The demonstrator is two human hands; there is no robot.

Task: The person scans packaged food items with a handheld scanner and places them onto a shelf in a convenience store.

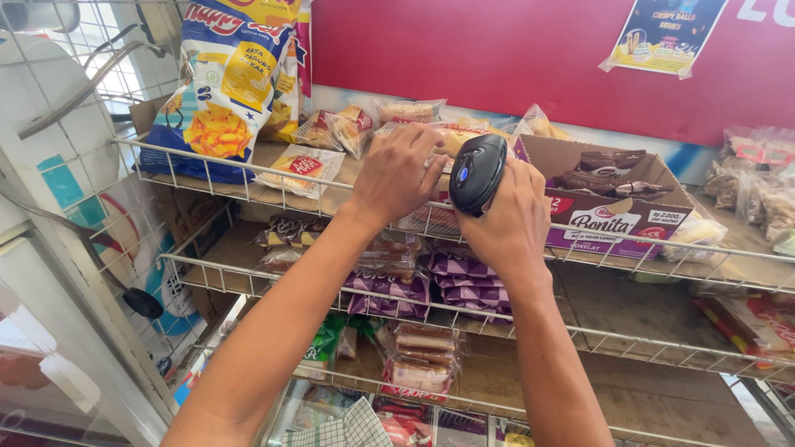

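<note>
My right hand grips a black handheld barcode scanner, held upright over the top wire shelf. My left hand rests fingers-down on clear-wrapped bread packets lying on that shelf, just left of the scanner. The packet under my left hand is mostly hidden by the hand.
A big blue and yellow snack bag leans at the shelf's left. An open cardboard box of brown-wrapped bars sits right of the scanner. Purple packets and more wrapped bread fill lower shelves. A red wall panel stands behind.
</note>
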